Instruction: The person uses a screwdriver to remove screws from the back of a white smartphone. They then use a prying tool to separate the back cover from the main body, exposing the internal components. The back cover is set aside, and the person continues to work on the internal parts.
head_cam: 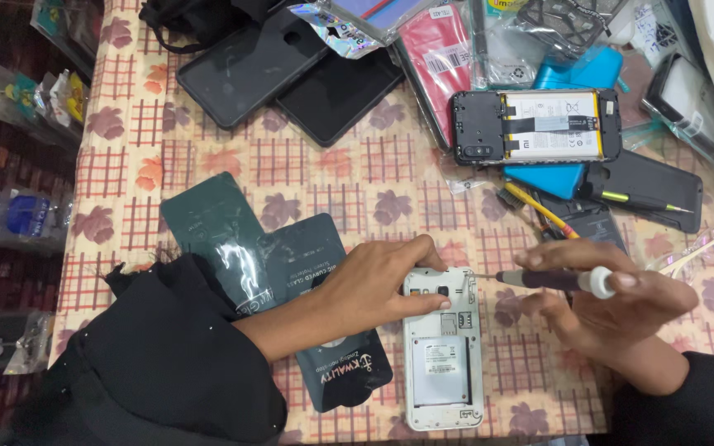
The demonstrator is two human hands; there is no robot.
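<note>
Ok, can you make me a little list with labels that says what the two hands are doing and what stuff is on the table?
left hand: presses down on the top of the white opened phone
right hand: fingers hold a small screwdriver, tip at the phone's top right corner
white opened phone: back cover off, lying flat on the checked tablecloth
beside left arm: two dark green packets
far side: another opened phone with its battery showing, dark phone covers
right edge: a yellow pencil

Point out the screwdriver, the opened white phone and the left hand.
screwdriver (551,279), head view, dark handle.
opened white phone (443,372), head view, bare back panel.
left hand (382,281), head view, back of the hand.
</note>
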